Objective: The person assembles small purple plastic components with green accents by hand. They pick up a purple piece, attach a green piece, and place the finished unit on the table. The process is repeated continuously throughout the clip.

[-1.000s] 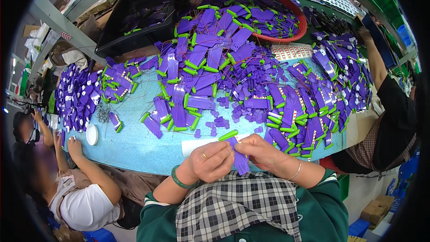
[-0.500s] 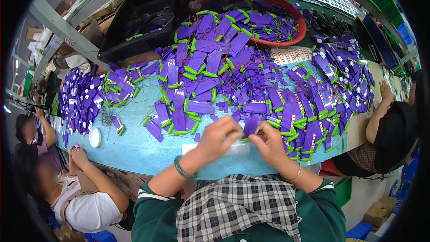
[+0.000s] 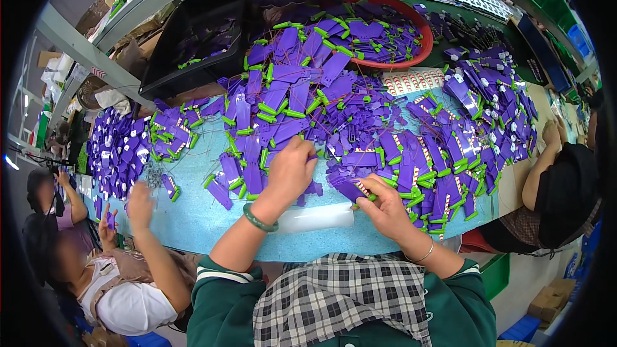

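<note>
My right hand (image 3: 384, 207) pinches a flat purple plastic piece (image 3: 348, 186), which has a red-and-white striped strip and a green end. Its thumb and fingers close on the striped end, low over the blue table. At the near edge of the big pile of purple and green pieces (image 3: 277, 93) is my left hand (image 3: 290, 168), back upward. Those fingers are curled and pressed together; whatever is in them is hidden. Small purple parts (image 3: 360, 115) lie just beyond both hands. A clear-and-white strip (image 3: 315, 219) rests on the table between my forearms.
A red basin (image 3: 425, 37) and a black bin (image 3: 151, 80) stand at the back with purple pieces inside. White-tipped purple pieces (image 3: 119, 148) are heaped at the left. A sheet of striped stickers (image 3: 414, 80) lies beyond the pile. Co-workers sit at both sides, one hand (image 3: 139, 205) raised at left.
My left hand has moved away from the right, forward to the pile. My right hand keeps the purple piece, now tilted so its striped strip shows. The left co-worker's hand has risen.
</note>
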`<state>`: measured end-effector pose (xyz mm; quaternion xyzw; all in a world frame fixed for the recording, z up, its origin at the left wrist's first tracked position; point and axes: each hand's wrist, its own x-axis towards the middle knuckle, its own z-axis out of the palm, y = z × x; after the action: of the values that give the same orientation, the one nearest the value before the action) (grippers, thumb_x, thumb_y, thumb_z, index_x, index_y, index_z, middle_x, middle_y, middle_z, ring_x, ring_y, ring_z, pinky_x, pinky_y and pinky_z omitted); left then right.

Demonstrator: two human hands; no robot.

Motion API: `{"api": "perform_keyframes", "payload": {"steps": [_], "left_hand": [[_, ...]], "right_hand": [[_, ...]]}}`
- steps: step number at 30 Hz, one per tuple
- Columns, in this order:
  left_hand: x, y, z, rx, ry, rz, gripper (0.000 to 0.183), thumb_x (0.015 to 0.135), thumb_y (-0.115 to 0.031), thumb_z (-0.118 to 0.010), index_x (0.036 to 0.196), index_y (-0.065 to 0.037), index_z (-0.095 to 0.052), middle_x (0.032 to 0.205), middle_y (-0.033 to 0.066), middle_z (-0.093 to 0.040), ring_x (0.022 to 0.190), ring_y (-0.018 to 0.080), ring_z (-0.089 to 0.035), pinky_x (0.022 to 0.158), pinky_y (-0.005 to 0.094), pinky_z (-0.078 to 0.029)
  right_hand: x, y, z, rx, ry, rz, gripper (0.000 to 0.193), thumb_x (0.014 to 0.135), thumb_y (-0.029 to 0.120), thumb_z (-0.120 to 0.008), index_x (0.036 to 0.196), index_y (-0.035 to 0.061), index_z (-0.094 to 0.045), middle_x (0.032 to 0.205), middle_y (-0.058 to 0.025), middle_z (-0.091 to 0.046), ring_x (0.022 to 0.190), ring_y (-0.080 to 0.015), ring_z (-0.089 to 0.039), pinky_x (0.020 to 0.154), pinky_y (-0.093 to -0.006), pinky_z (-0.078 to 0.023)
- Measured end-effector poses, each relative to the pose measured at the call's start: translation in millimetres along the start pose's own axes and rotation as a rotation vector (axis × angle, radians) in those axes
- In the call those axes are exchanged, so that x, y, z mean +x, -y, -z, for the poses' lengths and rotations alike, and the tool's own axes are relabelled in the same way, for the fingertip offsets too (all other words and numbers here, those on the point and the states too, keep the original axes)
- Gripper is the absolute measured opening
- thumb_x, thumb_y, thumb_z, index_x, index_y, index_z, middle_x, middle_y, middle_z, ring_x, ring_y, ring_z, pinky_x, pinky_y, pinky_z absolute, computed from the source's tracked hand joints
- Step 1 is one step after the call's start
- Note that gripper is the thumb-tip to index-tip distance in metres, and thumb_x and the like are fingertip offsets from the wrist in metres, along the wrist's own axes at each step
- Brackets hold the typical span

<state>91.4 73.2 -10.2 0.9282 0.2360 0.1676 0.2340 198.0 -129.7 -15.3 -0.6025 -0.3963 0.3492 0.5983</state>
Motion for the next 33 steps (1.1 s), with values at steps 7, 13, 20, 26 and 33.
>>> {"api": "perform_keyframes", "payload": {"steps": [7,13,20,26,33], "left_hand": [[-36.9,-8.5,19.0,-1.131,-0.056,0.371,0.018,0.078,0.009,-0.066,0.09,-0.002,-0.059,0.095,0.0055,-0.064,0.088,0.0135,-0.063,0.072,0.0256,-0.052],[-67.2,-23.0,10.6,-1.419,-0.062,0.357,0.023,0.081,0.01,-0.065,0.102,0.002,-0.061,0.096,0.0089,-0.067,0.089,0.0164,-0.066,0.083,0.0289,-0.054],[-95.7,-26.5,6.8,-1.167,0.232,0.364,0.029,0.08,0.012,-0.064,0.107,0.003,-0.062,0.098,0.0097,-0.067,0.093,0.015,-0.065,0.082,0.0279,-0.054],[-105.4,-25.1,5.6,-1.277,0.265,0.351,0.023,0.081,0.0,-0.07,0.103,0.002,-0.063,0.096,0.0029,-0.065,0.085,0.0091,-0.06,0.079,0.0246,-0.048],[-107.8,-26.5,41.3,-1.036,0.327,-0.006,0.015,0.077,-0.003,-0.07,0.09,0.001,-0.065,0.096,0.0057,-0.058,0.09,0.0148,-0.058,0.074,0.0283,-0.046]], "right_hand": [[10.9,11.7,-6.8,-0.151,-0.119,0.111,0.048,0.077,-0.006,-0.063,0.123,0.0091,-0.062,0.083,-0.0044,-0.05,0.073,-0.0128,-0.052,0.06,-0.0247,-0.047],[8.4,13.4,-18.6,-0.399,-0.084,0.296,0.052,0.072,-0.007,-0.069,0.12,0.0121,-0.065,0.075,-0.0031,-0.049,0.068,-0.0152,-0.05,0.058,-0.0285,-0.041],[5.1,25.5,2.5,-0.481,0.332,0.137,0.04,0.07,-0.004,-0.072,0.108,0.0103,-0.071,0.069,-0.0057,-0.05,0.064,-0.0176,-0.052,0.059,-0.0322,-0.041],[-1.9,28.0,-19.8,-0.125,0.235,0.06,0.026,0.076,0.001,-0.073,0.102,0.003,-0.069,0.079,-0.0056,-0.063,0.069,-0.0155,-0.059,0.063,-0.0276,-0.048],[13.4,31.1,-13.9,-0.075,0.585,0.234,0.027,0.078,0.009,-0.074,0.103,0.0054,-0.064,0.08,-0.0074,-0.062,0.07,-0.0197,-0.062,0.063,-0.0315,-0.05]]}}
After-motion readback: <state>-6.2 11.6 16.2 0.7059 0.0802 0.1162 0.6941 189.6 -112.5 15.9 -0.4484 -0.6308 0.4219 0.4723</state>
